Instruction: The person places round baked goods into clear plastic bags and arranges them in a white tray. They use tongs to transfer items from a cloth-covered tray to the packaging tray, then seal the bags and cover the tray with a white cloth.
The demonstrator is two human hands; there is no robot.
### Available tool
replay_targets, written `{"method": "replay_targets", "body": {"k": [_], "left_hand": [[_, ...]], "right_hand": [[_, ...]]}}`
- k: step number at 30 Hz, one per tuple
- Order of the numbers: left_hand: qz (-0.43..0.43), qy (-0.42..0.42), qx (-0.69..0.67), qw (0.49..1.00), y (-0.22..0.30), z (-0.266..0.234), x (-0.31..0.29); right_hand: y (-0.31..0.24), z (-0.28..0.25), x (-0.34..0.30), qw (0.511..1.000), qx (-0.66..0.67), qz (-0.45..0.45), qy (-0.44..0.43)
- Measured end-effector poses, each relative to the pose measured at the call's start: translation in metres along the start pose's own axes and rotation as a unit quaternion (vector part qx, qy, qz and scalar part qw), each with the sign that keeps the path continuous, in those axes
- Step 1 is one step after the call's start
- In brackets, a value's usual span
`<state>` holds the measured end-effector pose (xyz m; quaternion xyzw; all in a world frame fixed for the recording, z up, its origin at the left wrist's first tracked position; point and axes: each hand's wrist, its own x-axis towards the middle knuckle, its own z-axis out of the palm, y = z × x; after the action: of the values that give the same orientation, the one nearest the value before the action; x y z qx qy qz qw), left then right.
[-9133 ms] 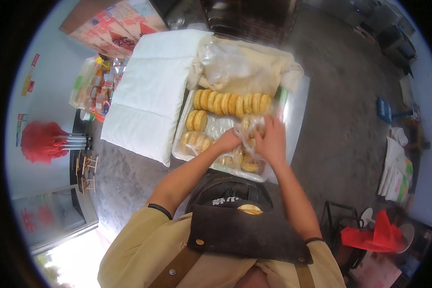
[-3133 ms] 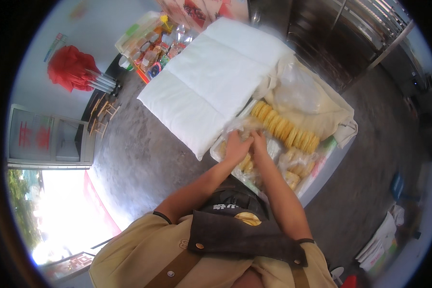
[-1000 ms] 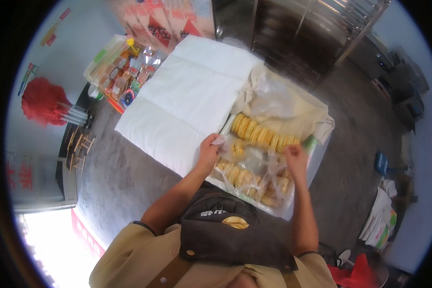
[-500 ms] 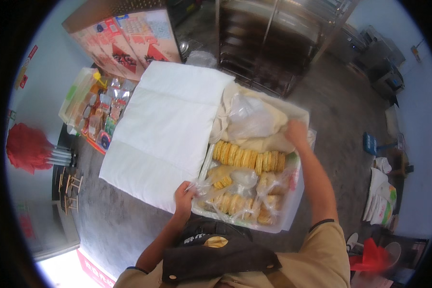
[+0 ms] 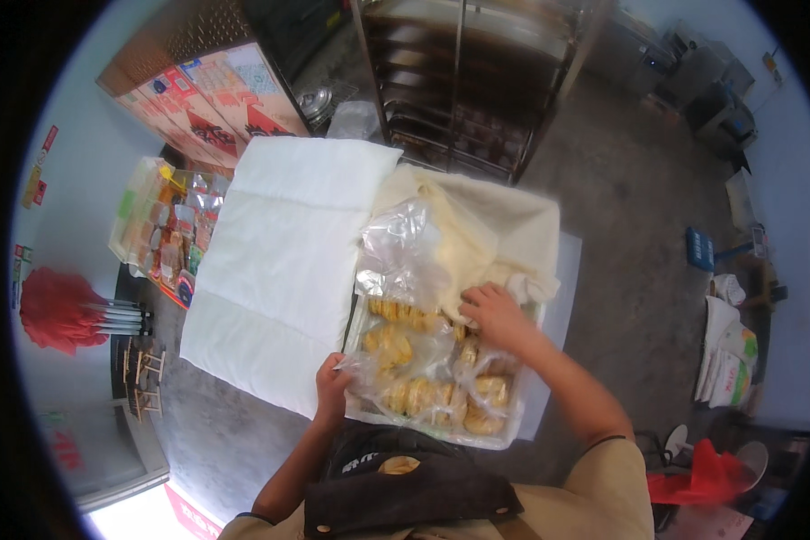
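Note:
A white box (image 5: 477,440) holds round golden flat cakes (image 5: 396,313) stood on edge in rows, some inside clear plastic bags (image 5: 423,399). My left hand (image 5: 331,387) is closed on the gathered end of a clear bag at the box's near left corner. Over the far part of the box lies a cream cloth (image 5: 463,238), and my right hand (image 5: 497,315) has its fingers bent round the cloth's near edge, above the cakes. A crumpled clear plastic bag (image 5: 403,243) rests left of that cloth and partly covers the far row of cakes.
A white padded quilt (image 5: 265,243) spreads over the left side. Beyond it are a bin of packaged goods (image 5: 184,229) and printed cartons (image 5: 220,103). A metal tray rack (image 5: 468,81) stands at the back. Small wooden stools (image 5: 144,373) are on the left.
My right hand has come leftward and nearer, drawing the cloth edge over part of the cakes. The loose clear bag has shifted left with it. My left hand keeps its hold.

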<state>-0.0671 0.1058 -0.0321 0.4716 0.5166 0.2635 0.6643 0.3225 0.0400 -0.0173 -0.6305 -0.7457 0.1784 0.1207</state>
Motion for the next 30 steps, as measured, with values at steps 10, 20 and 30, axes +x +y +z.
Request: {"method": "replay_targets", "body": {"k": [10,20,30], "left_hand": [[0.069,-0.075,0.091,0.991,0.005,0.025,0.036],[0.032,-0.012,0.108,0.994,-0.008,0.033,0.017],[0.041,0.017,0.098,0.994,-0.004,0.053,0.032]], "right_hand": [[0.115,0.022,0.138,0.921,0.23,0.285,0.129],[0.061,0.002,0.087,0.938,0.315,0.093,0.113],[0.07,0.023,0.064,0.796,0.575,0.165,0.09]]}}
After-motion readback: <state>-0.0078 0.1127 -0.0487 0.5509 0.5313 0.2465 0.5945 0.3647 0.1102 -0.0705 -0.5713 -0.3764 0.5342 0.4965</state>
